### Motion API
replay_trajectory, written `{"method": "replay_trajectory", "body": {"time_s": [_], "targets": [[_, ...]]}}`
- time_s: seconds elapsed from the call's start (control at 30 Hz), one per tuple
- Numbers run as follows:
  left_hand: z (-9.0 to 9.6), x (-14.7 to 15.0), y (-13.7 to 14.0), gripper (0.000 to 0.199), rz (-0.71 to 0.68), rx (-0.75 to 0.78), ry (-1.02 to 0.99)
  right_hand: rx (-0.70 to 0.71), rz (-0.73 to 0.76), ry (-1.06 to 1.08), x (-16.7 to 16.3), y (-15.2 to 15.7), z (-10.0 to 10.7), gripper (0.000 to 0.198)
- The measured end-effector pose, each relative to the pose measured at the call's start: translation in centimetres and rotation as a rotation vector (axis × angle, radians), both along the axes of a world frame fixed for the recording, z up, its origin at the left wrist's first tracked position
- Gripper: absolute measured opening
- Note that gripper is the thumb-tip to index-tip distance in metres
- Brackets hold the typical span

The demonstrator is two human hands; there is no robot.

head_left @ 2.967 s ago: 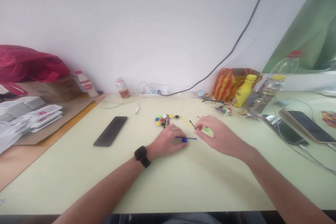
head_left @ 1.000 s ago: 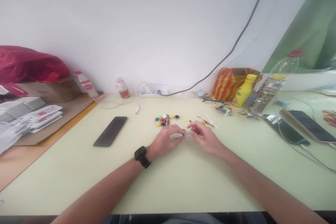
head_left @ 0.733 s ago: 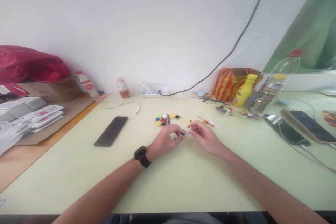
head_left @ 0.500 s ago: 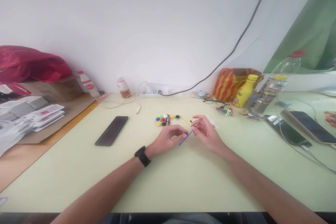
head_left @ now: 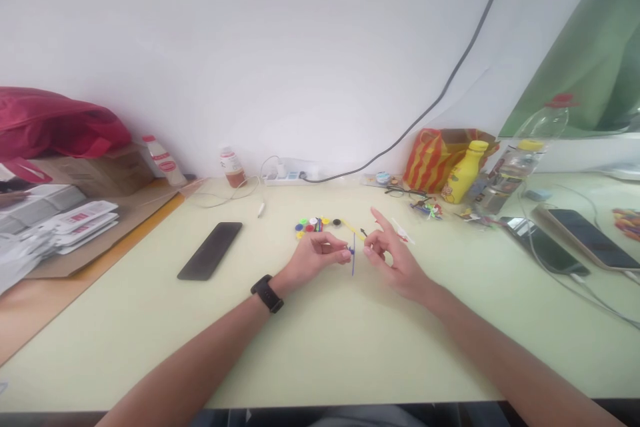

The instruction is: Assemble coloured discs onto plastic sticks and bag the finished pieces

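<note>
My left hand (head_left: pixel 320 257), with a black watch at the wrist, pinches a thin blue plastic stick (head_left: pixel 353 265) with a small blue knob between thumb and forefinger. The stick stands nearly upright in the view. Just to its right is my right hand (head_left: pixel 395 257), its forefinger pointing up and away while the thumb and other fingers curl together. What those fingers hold, if anything, is too small to make out. A small black arrow-shaped piece (head_left: pixel 363 233) and a yellow stick (head_left: pixel 347 227) show beside its fingertips. Colored round discs (head_left: pixel 310 227) lie beyond my left hand.
A black phone (head_left: pixel 210 251) lies on the left of the table. White packs (head_left: pixel 85 220) sit on cardboard at far left. A yellow bottle (head_left: pixel 465 173), a striped bag (head_left: pixel 427 160), glasses (head_left: pixel 400 192) and more phones (head_left: pixel 595 238) with cables are at the right.
The blue stick has turned from slanted to nearly upright in my left hand. My right hand has drawn slightly away from it, and its forefinger has straightened.
</note>
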State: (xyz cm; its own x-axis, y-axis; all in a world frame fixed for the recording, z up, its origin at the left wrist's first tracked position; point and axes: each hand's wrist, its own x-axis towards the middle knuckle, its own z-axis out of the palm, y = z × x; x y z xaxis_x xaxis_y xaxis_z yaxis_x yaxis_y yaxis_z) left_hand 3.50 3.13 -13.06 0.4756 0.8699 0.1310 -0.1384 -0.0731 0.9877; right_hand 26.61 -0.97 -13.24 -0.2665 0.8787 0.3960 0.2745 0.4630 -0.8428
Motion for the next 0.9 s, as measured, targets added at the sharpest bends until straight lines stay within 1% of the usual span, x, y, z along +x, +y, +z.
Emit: {"method": "replay_trajectory", "body": {"time_s": [0.03,0.1,0.13,0.2,0.23,0.27,0.3,0.33,0.4,0.43,0.47,0.53,0.6,0.7,0.83,0.9], "targets": [[0.0,0.0,0.0,0.031,0.003,-0.004,-0.004,-0.006,-0.012,0.027,0.0,0.0,0.1,0.058],[0.0,0.0,0.0,0.031,0.005,-0.007,-0.012,-0.059,0.018,0.041,0.2,0.1,0.3,0.033],[0.0,0.0,0.0,0.031,0.006,-0.006,-0.014,-0.109,0.069,0.031,0.4,0.2,0.6,0.037],[0.0,0.1,0.0,0.031,0.010,-0.005,-0.019,-0.206,0.182,0.019,0.9,0.4,1.0,0.062],[0.0,0.1,0.0,0.031,0.011,-0.006,-0.020,-0.229,0.212,0.028,1.1,0.5,1.3,0.068],[-0.1,0.1,0.0,0.031,0.008,-0.008,-0.019,-0.229,0.210,0.050,1.3,0.6,1.5,0.069],[-0.1,0.1,0.0,0.031,0.003,-0.008,-0.018,-0.217,0.188,0.075,1.3,0.7,1.6,0.066],[-0.1,0.1,0.0,0.030,-0.004,-0.009,-0.017,-0.206,0.163,0.099,1.3,0.7,1.7,0.058],[-0.2,0.1,0.0,0.030,-0.012,-0.011,-0.015,-0.207,0.124,0.118,1.1,0.6,1.8,0.037],[-0.1,0.1,0.0,0.031,-0.010,-0.012,-0.013,-0.203,0.102,0.111,0.9,0.5,1.7,0.032],[-0.1,0.1,0.0,0.031,-0.006,-0.014,-0.010,-0.185,0.077,0.091,0.8,0.3,1.6,0.037],[0.0,0.0,0.0,0.032,0.010,-0.013,0.000,-0.122,0.044,0.016,0.5,0.1,1.2,0.054],[0.0,0.0,0.0,0.033,0.020,-0.006,0.005,-0.086,0.072,-0.069,0.4,0.0,0.8,0.061],[0.2,0.0,-0.1,0.033,0.020,0.010,0.004,-0.100,0.133,-0.123,0.3,0.0,0.2,0.054],[0.4,0.1,-0.2,0.032,0.019,0.026,0.005,-0.112,0.126,-0.125,0.3,0.3,-0.3,0.047],[0.5,0.1,-0.2,0.032,0.026,0.027,-0.001,-0.122,0.126,-0.108,0.3,0.4,-0.4,0.047]]}}
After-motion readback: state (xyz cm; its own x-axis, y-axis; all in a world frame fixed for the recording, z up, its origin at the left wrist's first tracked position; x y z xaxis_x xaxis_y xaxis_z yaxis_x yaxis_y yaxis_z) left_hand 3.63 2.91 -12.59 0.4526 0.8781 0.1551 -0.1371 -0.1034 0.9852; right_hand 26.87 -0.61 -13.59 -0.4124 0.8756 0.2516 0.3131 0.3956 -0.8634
